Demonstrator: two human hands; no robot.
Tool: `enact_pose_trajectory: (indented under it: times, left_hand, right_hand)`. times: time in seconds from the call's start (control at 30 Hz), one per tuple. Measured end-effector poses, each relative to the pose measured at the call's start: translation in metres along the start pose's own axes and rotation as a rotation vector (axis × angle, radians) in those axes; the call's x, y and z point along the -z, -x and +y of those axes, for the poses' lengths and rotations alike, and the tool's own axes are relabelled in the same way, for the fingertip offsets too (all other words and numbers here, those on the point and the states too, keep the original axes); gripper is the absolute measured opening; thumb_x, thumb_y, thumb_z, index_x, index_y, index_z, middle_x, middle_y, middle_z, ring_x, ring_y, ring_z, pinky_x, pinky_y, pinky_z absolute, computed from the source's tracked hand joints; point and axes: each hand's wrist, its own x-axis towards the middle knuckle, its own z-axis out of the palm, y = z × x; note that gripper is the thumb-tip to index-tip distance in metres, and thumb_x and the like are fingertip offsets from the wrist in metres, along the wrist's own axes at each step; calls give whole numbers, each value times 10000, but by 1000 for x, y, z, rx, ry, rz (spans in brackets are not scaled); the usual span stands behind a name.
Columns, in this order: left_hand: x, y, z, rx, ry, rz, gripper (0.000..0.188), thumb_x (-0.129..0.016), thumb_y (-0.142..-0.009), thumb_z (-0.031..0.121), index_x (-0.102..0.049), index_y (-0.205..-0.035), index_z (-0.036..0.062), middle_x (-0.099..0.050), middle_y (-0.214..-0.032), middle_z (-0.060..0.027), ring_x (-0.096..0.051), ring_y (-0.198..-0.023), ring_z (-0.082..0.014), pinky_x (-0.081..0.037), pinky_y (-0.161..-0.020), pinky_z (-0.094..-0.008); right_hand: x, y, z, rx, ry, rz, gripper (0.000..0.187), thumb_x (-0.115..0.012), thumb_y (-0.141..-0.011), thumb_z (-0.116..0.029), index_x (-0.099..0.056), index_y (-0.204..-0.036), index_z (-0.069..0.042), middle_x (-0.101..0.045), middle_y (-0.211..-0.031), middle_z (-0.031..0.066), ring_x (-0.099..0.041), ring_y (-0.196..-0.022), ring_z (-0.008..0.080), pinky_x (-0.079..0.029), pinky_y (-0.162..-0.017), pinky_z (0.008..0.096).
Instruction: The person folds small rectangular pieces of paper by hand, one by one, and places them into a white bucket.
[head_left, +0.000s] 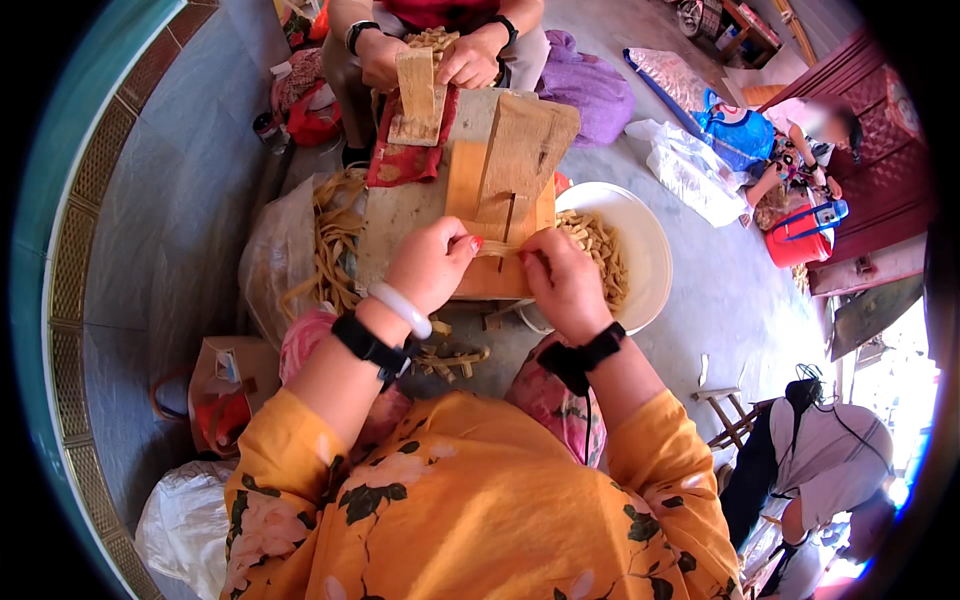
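A pale tan, fibrous strip point(490, 250) stretches between my two hands, level above an orange-brown wooden board point(480, 284). My left hand point(432, 264), with a white bangle and black strap at the wrist, pinches its left end. My right hand point(570, 285) is closed on the other end. Between them a thin dark blade point(507, 218) stands up from the board, and the strip lies across it; whether they touch I cannot tell. Behind it rises a broad wooden plank point(530, 145). Close to my right hand, a white tub point(655, 250) holds many short cut pieces point(592, 245).
Long uncut strips point(335, 235) lie on a clear plastic bag point(265, 255) to the left. Opposite, a co-worker's hands point(470, 62) work at another wooden block point(415, 95) on red cloth point(405, 165). Scraps point(450, 362) lie below the board. Other people sit at the right.
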Motion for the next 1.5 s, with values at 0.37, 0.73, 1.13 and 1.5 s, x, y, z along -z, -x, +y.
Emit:
enact_pose_trajectory:
  times: [0.37,0.73,1.13,1.5]
  left_hand:
    - [-8,60,13,296,418,-438,151,-505,-944,177,-563,-883,51,-489,-660,38,-438,-577,-46,-360,-522,-188]
    - [12,105,-11,361,1174,-547,112,-528,-869,149,-550,-879,39,-489,-694,-1,-440,-579,-103,-363,-562,-225]
    - [-14,102,5,-53,279,-570,182,-472,-879,89,-504,-1040,11,-568,-851,-85,-546,-724,-206,-426,-633,-301]
    - [-23,111,27,-224,167,-326,325,-605,-804,-28,-480,-1091,56,-594,-847,-91,-618,-811,-227,-472,-668,-312]
  right_hand:
    - [31,59,-30,404,78,-37,346,-602,-727,-34,-565,-1071,-37,-607,-1055,110,-577,-940,278,-451,-806,384]
    - [23,83,-31,309,65,104,249,-598,-727,-51,-560,-973,-48,-568,-685,63,-562,-603,273,-443,-552,379]
    - [7,106,-53,298,-141,-81,147,-639,-769,5,-549,-867,-55,-592,-704,82,-602,-629,277,-487,-586,365]
    - [2,98,-38,-617,-1357,-290,53,-503,-949,-74,-536,-959,-33,-602,-879,12,-557,-765,83,-458,-658,217]
